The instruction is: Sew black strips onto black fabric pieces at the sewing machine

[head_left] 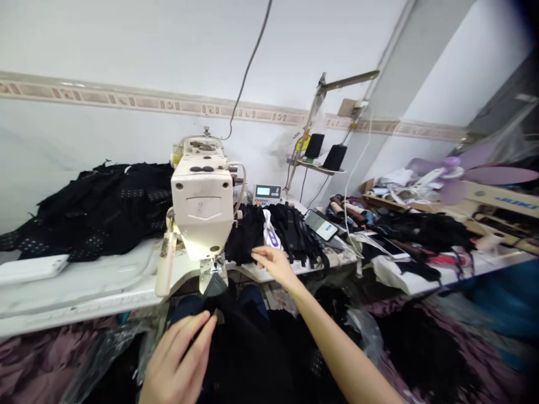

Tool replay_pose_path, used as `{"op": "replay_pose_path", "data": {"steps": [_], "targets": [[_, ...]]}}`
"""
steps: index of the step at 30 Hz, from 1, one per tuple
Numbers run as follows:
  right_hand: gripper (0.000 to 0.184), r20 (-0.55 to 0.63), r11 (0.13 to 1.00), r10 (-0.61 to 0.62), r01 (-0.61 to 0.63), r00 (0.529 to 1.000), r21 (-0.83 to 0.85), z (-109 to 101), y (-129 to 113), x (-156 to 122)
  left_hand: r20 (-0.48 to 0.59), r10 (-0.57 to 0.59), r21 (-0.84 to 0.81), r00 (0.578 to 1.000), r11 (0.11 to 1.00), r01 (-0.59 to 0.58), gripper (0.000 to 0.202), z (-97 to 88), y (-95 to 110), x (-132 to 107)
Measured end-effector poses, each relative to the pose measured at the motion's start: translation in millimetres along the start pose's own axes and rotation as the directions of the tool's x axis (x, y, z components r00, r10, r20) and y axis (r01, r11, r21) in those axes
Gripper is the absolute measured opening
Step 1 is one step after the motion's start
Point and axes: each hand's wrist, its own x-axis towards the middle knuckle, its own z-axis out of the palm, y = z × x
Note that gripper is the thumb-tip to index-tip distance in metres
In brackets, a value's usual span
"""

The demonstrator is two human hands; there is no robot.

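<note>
My left hand [179, 359] lies at the bottom of the view, its fingers gripping a black fabric garment [248, 353] that runs up to the presser foot [213, 276] of a cream industrial sewing machine [202, 196]. My right hand [273, 265] reaches across the white table, fingers spread and holding nothing. Its fingertips are close to a heap of black fabric strips [290, 233] and a white and purple label piece [272, 231]. The needle is hidden by the fabric and the machine's foot.
A large pile of black studded garments [96, 207] lies left of the machine on the white sewing table [76, 294]. Behind stand a digital control panel [267, 194] and black thread cones [334, 157]. A phone [320, 225] and mixed fabrics lie right; more black cloth sits below.
</note>
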Motion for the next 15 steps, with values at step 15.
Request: {"op": "replay_pose_path", "data": {"steps": [15], "targets": [[0.042,-0.153,0.992,0.004,-0.023,0.988,-0.121,30.0,-21.3,112.6,0.181,0.097,-0.023,0.979,0.995,-0.095,0.034,2.6,11.8,-42.7]]}}
